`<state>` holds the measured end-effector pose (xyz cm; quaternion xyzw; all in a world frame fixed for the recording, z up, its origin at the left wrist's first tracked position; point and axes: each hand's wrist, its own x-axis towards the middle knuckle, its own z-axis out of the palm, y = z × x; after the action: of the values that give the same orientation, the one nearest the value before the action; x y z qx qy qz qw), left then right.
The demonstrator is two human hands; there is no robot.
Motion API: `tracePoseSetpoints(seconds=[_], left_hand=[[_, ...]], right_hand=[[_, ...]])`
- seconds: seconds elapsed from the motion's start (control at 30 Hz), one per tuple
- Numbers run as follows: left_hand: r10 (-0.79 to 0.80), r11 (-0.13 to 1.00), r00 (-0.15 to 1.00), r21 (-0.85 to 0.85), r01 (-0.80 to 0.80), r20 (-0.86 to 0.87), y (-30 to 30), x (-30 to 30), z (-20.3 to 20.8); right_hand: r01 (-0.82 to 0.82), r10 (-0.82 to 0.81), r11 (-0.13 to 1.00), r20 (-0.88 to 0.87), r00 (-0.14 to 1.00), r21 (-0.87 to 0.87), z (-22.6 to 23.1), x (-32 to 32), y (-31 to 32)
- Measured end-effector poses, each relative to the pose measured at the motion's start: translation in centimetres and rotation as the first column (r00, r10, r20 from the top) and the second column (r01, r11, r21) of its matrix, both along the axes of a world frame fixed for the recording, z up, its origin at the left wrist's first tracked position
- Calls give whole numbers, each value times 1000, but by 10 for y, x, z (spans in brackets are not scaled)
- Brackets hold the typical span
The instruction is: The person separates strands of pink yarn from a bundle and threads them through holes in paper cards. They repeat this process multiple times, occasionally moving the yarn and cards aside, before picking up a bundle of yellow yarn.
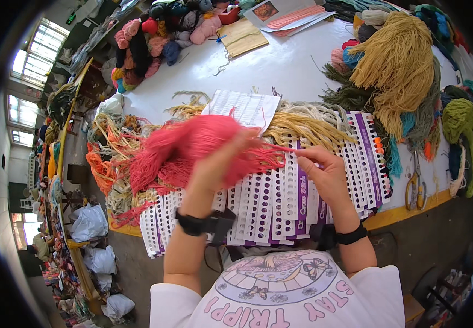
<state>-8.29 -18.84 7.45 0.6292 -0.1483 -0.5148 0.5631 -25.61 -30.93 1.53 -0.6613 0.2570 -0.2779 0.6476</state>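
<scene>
Near the centre of the frame, the right hand (324,167) pinches a thin strand between thumb and fingers. The strand runs leftward into the pink yarn (181,145), bunched left of centre, behind and left of the blurred left hand (228,158); whether that one grips or only presses, I cannot tell. Beneath, overlapping white punched cards (263,202) carry purple strips with white lettering; the pink bundle covers some. Just above lies a printed sheet (239,105), its rows too small to read. Yellow yarn (307,129) sits right of it. Scissors (414,186) lie at the table's (291,68) right edge.
</scene>
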Motion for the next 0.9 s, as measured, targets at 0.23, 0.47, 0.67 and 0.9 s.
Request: tracePoseSetpoints(seconds=[0.23,0.47,0.67,0.9], left_hand=[[-124,953,991,-284,105,-51,-25,-55,-47],[32,966,968,-242,-94,-249,-18,-45,-50],[12,967,966,-242,-77,-257,-25,-47,-51],[52,960,899,-227,-165,-435,-29,-38,-52]], right_hand=[[-66,54,932,42,998,357,-5,10,9],[40,-66,908,48,997,417,-8,7,11],[64,-85,984,120,989,164,-15,14,18],[50,-91,925,92,992,377,-15,11,14]])
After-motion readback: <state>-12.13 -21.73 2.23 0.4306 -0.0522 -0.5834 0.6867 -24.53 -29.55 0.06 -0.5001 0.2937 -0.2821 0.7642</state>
